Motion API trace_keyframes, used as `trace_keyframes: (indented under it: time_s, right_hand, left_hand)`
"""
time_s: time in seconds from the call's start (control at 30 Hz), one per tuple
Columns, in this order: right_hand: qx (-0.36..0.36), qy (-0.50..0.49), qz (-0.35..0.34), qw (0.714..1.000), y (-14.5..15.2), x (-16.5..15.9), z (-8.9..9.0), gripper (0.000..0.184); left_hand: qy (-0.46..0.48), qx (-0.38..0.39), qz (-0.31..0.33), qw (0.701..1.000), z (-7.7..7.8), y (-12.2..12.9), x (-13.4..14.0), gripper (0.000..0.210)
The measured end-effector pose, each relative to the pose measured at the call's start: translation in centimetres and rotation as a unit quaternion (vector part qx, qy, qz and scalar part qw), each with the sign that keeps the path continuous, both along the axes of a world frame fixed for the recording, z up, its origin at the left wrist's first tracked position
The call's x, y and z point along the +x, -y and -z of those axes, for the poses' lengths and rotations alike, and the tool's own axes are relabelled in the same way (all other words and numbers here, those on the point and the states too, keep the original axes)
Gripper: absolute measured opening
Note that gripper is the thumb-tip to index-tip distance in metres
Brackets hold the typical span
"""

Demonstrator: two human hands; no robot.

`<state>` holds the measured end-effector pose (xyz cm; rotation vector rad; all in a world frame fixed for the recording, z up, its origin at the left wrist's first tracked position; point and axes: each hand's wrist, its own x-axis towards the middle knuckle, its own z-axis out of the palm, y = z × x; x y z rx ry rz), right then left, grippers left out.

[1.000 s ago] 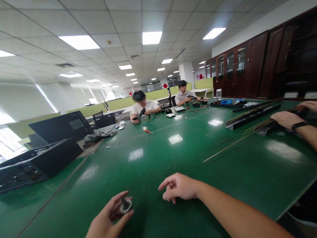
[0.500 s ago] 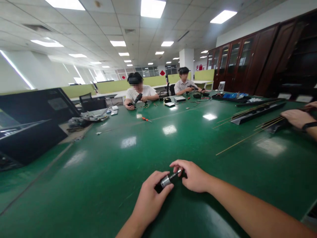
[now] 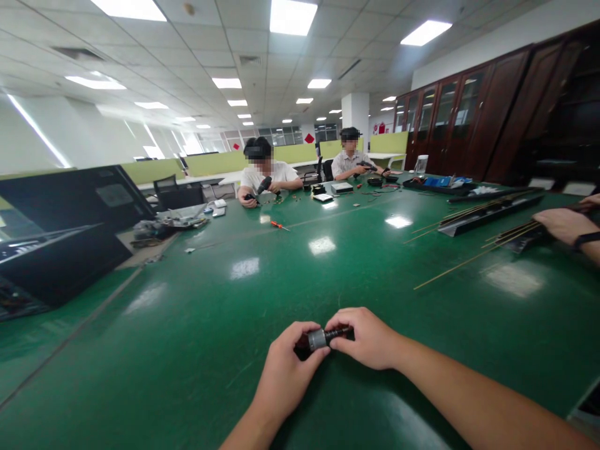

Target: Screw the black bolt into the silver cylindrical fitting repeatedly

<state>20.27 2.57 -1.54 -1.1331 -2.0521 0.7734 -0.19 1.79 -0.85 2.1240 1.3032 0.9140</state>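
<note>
Low over the front of the green table, my left hand grips a small silver cylindrical part between thumb and fingers. A dark ribbed shaft sticks out of its right end. My right hand is closed around this shaft, thumb below and fingers above, close to the silver body. The shaft's tip is partly covered by the right fingers, and the left end of the part is in shadow inside the left hand. The part lies nearly level across both hands.
An orange screwdriver lies further back. Thin brass-coloured rods and a dark channel are at the right, near another person's hand. Two people sit across the table holding tools. Dark panels stand at the left.
My right hand has closed on the shaft, its fingers now nearer the silver body. The part has turned from tilted to almost level. My left hand keeps its grip.
</note>
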Motion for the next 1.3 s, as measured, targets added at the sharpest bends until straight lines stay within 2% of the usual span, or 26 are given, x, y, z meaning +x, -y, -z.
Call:
trace_keyframes:
  time_s: [0.77, 1.3]
  right_hand:
    - [0.018, -0.008, 0.014, 1.0, 0.24, -0.01, 0.36, 0.013]
    - [0.028, 0.013, 0.021, 0.999, 0.23, 0.0, 0.11, 0.009]
  left_hand:
    - [0.002, -0.015, -0.001, 1.0, 0.68, 0.14, -0.11, 0.023]
    - [-0.006, -0.022, 0.005, 1.0, 0.27, 0.22, -0.03, 0.022]
